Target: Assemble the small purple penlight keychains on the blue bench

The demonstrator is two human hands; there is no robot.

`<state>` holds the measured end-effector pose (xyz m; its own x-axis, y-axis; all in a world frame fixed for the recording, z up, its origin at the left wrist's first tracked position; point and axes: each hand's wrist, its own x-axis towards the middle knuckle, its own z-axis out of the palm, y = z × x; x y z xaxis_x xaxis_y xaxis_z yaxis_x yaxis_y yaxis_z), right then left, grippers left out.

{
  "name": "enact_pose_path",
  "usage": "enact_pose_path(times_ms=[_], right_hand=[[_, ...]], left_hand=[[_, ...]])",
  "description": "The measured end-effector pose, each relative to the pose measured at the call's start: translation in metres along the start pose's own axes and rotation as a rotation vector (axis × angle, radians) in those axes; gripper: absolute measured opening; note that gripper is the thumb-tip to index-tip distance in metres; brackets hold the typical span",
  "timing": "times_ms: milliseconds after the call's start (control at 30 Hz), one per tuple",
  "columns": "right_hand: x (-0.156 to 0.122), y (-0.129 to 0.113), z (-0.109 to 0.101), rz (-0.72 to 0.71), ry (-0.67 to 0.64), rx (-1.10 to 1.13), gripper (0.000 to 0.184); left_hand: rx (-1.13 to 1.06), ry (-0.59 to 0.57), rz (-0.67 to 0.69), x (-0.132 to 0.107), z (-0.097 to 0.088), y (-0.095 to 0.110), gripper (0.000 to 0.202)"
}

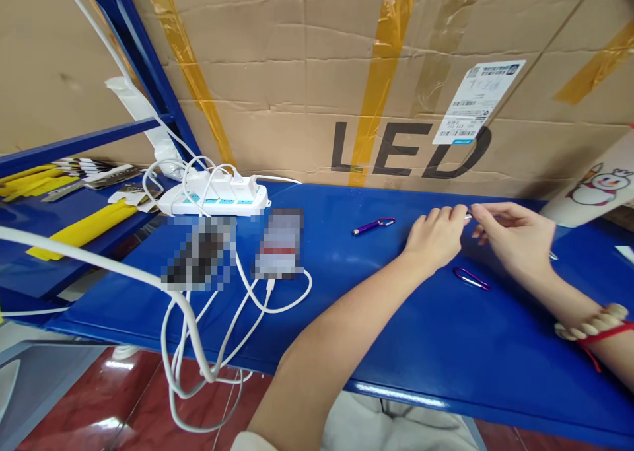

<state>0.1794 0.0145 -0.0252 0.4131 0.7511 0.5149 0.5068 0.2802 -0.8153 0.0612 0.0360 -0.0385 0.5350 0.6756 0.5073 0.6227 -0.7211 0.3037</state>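
At the right of the blue surface, my left hand (434, 237) and my right hand (520, 234) meet with their fingers closed. Between their fingertips shows a small silvery piece (467, 216), mostly hidden, so its kind is unclear. A purple carabiner (471, 279) lies just below, between my two wrists. Left of my left hand rests a small purple flashlight (365, 228) with a carabiner clip at its end. Part of a thin silvery thing (553, 256) shows beside my right wrist.
Behind stands a large cardboard box (297, 107) marked LED. A white power strip (218, 199), a phone (280, 243) and a blurred dark device (198, 256) with white cables lie left. Yellow packages (89, 230) fill the left shelf. A white cup (589, 187) stands right.
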Motion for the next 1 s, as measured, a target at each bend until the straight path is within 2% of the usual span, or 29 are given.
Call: enact_pose_path(times_ms=[200, 467, 800, 1000], right_hand=[[0.0016, 0.0072, -0.0019, 0.032, 0.02, 0.029, 0.042], [0.0007, 0.008, -0.0008, 0.034, -0.008, 0.035, 0.057], [0.0033, 0.0102, -0.0004, 0.099, -0.001, 0.048, 0.061], [0.0031, 0.0098, -0.0002, 0.106, -0.014, 0.041, 0.064]], left_hand=[[-0.034, 0.004, 0.036, -0.0009, -0.0005, -0.0013, 0.028], [-0.092, -0.01, -0.004, 0.0004, -0.002, -0.0024, 0.028], [-0.083, -0.06, -0.006, 0.002, -0.0013, -0.0016, 0.033], [-0.117, -0.027, -0.034, 0.0019, -0.0016, -0.0015, 0.032]])
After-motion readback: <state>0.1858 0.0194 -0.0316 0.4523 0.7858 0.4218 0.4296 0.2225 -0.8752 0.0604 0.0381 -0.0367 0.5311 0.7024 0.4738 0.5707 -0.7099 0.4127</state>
